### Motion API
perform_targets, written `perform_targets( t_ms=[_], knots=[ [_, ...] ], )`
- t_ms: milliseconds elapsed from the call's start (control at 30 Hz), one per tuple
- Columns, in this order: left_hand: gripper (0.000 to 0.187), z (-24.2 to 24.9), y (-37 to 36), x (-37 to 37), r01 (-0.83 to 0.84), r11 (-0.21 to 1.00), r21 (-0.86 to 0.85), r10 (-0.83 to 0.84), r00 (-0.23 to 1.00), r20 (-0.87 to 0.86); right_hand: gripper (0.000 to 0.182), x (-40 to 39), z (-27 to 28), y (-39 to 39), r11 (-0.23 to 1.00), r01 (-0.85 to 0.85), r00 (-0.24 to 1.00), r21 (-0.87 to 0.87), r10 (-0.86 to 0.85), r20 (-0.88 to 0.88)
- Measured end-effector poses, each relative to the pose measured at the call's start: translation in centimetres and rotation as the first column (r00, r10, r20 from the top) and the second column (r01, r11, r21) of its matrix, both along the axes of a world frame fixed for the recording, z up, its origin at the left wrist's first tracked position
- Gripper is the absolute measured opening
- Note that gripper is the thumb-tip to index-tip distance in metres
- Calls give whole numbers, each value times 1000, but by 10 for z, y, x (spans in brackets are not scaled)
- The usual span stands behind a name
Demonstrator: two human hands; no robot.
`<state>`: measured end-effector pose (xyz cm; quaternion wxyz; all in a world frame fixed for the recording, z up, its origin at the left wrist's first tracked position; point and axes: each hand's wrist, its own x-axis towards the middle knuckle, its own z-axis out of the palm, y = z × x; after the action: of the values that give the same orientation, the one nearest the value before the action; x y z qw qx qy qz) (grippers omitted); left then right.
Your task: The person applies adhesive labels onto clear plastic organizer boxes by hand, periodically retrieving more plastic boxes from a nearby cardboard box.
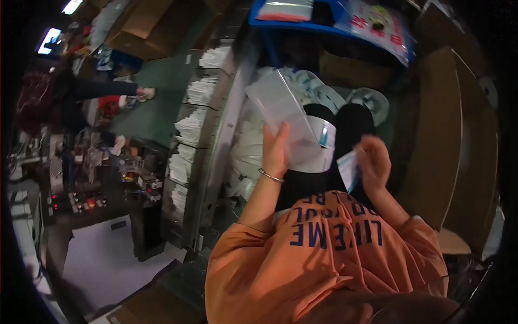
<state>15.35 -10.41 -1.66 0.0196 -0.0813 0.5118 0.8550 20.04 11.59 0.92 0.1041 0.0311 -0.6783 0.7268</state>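
My left hand (276, 151), with a bracelet at the wrist, is closed on the near side of a translucent plastic box (280, 102), thumb along its face. The box is tilted above my lap. Just beyond its near end, a white strip with a blue-and-white label (326, 137) lies curved over my thigh. My right hand (375, 162) is held above the other leg, fingers curled and slightly blurred. Between its fingers is a small white-and-blue label (348, 167). Whether the label is a sticker or a card cannot be made out.
Left of me, a metal rack (216, 140) holds stacked white papers or packets. White rolls (369, 102) and clear plastic pieces lie beyond my knees. A blue stool (329, 21) bears bags. Cardboard (431, 140) stands at right. Another person's leg (108, 88) shows far left.
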Motion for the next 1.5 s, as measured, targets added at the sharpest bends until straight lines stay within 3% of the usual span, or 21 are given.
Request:
perform_targets(
  t_ms=[67, 100, 167, 267, 467, 1233, 1500],
  knots=[
    [48, -7, 6, -6, 60, 988, 144, -70, 995, 65, 25, -20, 5, -20, 998, -34, 983, -49, 24, -184],
    [50, -9, 10, -7, 71, 968, 241, -97, 991, 97, 23, -23, 2, -25, 999, -34, 991, 0, 34, -129],
    [50, 1, 20, -8, 90, 958, 273, -122, 987, 104, 22, -33, -5, -31, 998, -36, 996, 54, 40, -82],
    [53, 7, 23, -8, 75, 961, 265, -113, 985, 130, 31, -44, -10, -40, 930, -34, 970, 366, 119, -212],
    [58, 7, 22, -9, 54, 970, 238, -95, 982, 162, 37, -49, -2, -55, 852, 74, 942, 519, 111, -317],
    [57, -10, 20, -10, 32, 974, 223, -72, 982, 175, 43, -50, -5, -66, 774, 121, 921, 622, 147, -361],
    [57, -13, 21, -11, 47, 965, 259, -76, 992, 103, 42, -50, -3, -66, 735, 163, 912, 658, 142, -384]
  ],
)
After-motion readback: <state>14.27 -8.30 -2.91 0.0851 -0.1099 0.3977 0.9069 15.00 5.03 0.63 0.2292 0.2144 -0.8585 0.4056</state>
